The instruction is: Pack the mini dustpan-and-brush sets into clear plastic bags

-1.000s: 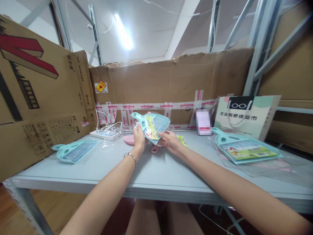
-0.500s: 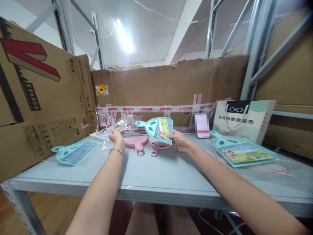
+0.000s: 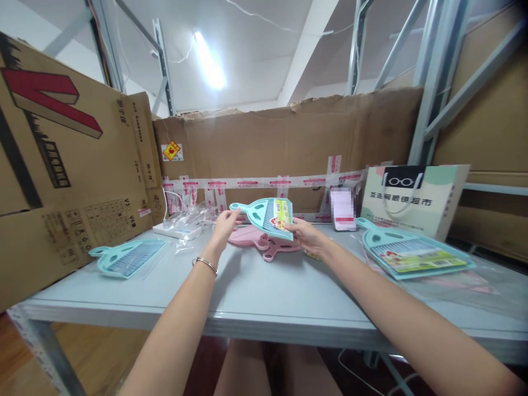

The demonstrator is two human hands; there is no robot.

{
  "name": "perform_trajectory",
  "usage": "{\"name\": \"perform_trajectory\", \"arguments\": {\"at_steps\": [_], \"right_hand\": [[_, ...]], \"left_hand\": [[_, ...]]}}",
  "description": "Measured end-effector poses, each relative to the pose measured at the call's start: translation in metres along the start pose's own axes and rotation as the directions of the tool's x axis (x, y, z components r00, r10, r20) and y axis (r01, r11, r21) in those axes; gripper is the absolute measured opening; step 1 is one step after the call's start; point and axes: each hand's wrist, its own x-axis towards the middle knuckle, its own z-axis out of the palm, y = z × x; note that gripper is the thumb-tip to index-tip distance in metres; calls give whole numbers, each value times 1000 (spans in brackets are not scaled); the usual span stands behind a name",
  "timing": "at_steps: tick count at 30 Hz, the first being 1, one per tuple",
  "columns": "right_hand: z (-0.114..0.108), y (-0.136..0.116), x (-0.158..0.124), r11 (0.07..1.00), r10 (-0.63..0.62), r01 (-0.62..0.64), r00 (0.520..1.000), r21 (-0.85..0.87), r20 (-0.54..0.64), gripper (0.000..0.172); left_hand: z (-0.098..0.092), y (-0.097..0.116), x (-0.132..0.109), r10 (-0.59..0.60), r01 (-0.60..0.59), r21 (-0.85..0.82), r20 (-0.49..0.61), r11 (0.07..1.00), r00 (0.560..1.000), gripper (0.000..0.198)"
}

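Note:
My right hand [image 3: 306, 234] pinches the lower right edge of a light blue dustpan [image 3: 259, 213] and holds it above the table. A brush lies in the dustpan, with a yellow-green printed card on its right part. My left hand [image 3: 226, 224] is close by the dustpan's handle at the left, fingers partly extended; whether they touch it is unclear. Beneath the raised dustpan lie a pink dustpan [image 3: 246, 236] and a second pink piece with a looped handle [image 3: 270, 255], partly overlapping. Crumpled clear plastic wrap [image 3: 190, 220] rests left of my left hand.
Another light blue dustpan [image 3: 127, 258] lies on the left of the table [image 3: 264, 291]. On the right, a carded blue dustpan [image 3: 416, 253] sits on clear-bagged pink items. Behind are a phone [image 3: 343, 210], a paper bag [image 3: 412, 201], a white power strip [image 3: 177, 231] and large cardboard boxes [image 3: 264, 143].
My left hand has let go of the plastic wrap and moved right to the raised dustpan's handle. The pink dustpan has shifted right, against the other pink piece.

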Motion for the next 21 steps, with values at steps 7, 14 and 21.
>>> {"name": "perform_trajectory", "arguments": {"at_steps": [7, 14, 21], "right_hand": [[-6, -7, -3, 993, 93, -76, 976, -88, 199, 25], [-28, -12, 9, 959, -81, -27, 929, -283, -362, 23], [-5, -4, 7, 291, -717, 482, 682, -827, 146, 49]], "left_hand": [[5, 4, -12, 116, -4, -298, 360, 955, 926, 45], [8, 2, -8, 248, -185, -302, 187, 935, 950, 44], [23, 2, -26, 255, -212, -164, 325, 964, 911, 44]]}}
